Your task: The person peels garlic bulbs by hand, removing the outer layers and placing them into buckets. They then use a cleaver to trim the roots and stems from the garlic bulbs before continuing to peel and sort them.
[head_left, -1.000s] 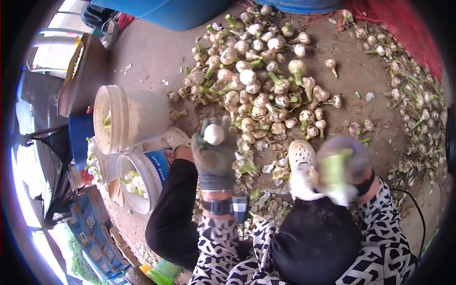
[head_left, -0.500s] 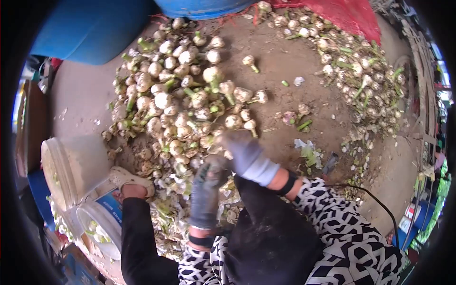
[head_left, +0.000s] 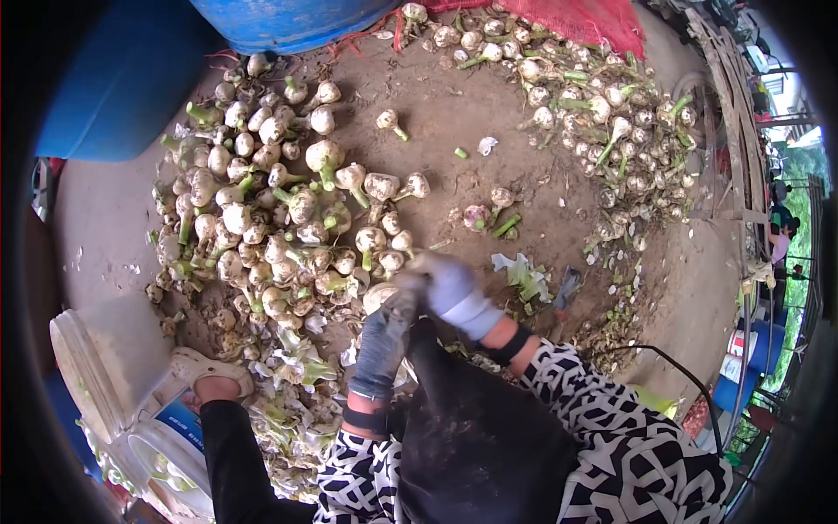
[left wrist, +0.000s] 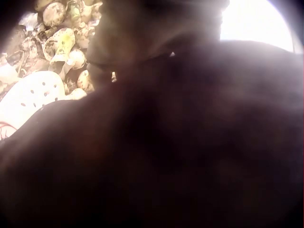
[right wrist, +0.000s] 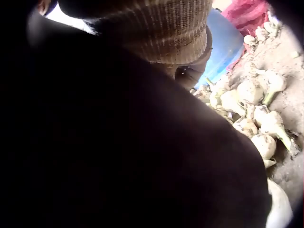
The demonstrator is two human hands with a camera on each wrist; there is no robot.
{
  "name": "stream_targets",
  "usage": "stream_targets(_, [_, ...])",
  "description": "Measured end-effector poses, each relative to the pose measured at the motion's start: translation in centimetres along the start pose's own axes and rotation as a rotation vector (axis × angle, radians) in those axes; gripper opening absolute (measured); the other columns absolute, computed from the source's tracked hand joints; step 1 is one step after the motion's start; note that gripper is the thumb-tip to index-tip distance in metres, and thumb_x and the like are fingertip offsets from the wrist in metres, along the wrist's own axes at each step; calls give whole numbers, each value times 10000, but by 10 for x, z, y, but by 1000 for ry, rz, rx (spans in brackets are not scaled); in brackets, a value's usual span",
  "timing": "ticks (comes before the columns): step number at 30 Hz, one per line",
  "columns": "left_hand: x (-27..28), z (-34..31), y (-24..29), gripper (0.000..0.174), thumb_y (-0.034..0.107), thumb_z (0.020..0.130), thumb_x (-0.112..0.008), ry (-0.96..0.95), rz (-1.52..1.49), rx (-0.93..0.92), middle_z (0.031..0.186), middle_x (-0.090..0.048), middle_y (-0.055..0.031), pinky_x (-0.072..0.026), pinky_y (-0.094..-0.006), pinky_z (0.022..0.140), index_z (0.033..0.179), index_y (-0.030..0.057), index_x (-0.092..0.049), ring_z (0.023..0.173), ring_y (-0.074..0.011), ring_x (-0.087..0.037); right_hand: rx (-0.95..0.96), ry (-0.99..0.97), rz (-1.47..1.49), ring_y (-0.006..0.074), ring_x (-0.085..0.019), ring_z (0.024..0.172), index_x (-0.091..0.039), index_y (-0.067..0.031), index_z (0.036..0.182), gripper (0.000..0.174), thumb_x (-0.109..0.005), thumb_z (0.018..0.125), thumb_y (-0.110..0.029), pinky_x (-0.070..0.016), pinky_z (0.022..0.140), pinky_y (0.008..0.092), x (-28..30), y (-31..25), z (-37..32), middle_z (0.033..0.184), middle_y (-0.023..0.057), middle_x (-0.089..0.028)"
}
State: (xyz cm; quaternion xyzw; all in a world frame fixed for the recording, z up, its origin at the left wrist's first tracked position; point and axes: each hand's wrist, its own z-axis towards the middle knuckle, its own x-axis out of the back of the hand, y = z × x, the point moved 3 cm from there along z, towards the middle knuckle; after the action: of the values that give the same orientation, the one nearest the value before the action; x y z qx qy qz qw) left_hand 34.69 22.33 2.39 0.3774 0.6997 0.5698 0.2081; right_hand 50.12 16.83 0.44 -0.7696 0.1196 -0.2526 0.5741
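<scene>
In the head view my gloved left hand (head_left: 389, 327) and gloved right hand (head_left: 456, 295) meet in front of the raised, black-clad knee (head_left: 476, 419). The right hand is blurred, its fingertips overlapping the left's. I cannot tell what lies between them. Just beyond the left fingers shows a pale rounded shape (head_left: 378, 297). A large heap of garlic bulbs (head_left: 236, 218), some with cut green stems, spreads on the ground ahead and left. Both wrist views are mostly dark; a glove (left wrist: 142, 33) fills the top of the left one, a ribbed glove (right wrist: 175, 33) the right one.
White buckets (head_left: 113, 358) stand at the left, beside a pale clog (head_left: 209, 371). Peeled skins and leaves (head_left: 292, 393) litter the ground between the legs. More garlic (head_left: 628, 131) lies at the right, near a red mesh sheet (head_left: 576, 26). Blue barrels (head_left: 297, 22) stand at the back.
A second ago the left hand held a white bulb in its palm and the right held a blurred green-stemmed thing apart from it. Both hands then came together; the view swung right.
</scene>
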Motion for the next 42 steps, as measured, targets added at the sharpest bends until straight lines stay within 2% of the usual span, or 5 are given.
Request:
stream_targets(6, [1,5,-6,413,317,986,-556,-16,-574,319,1086,-670,-114,-521,-323,872,1215,-25,-598,976,-201,-652,-201,439,-1010,350,-653,932,-607,-63,1027,543,-733,766,-522,-517,757,440,104,47,14,1051,196,-642])
stream_targets(18, [16,40,49,729,97,752,-816,145,-130,-133,1273,-541,-84,-410,-314,1014,1367,-21,-443,1167,-155,-502,-155,-332,529,128,-650,899,-641,2,1081,266,-705,881,-160,-527,813,283,17,-58,38,966,69,-701])
stream_targets(32, [33,10,73,760,178,702,-858,457,228,-190,1151,-613,-141,-519,-339,886,1339,27,-473,1015,-234,-628,-244,-184,542,98,-646,796,-684,1,1042,198,-658,919,-152,-518,726,233,-13,-81,12,904,46,-713])
stream_targets(41, [68,9,73,622,411,900,-669,-72,-999,364,877,-645,-104,-567,-314,685,1284,-34,-466,710,-193,-669,152,-437,116,94,-555,661,-663,-25,816,104,-660,879,-108,-453,609,268,4,-97,24,691,52,-608])
stream_targets(42, [71,3,90,477,367,969,-571,29,-351,26,807,-651,-129,-552,-323,627,1229,-28,-513,624,-211,-658,129,-556,74,101,-524,551,-642,-18,767,198,-646,900,-165,-421,512,265,6,-100,25,609,43,-568])
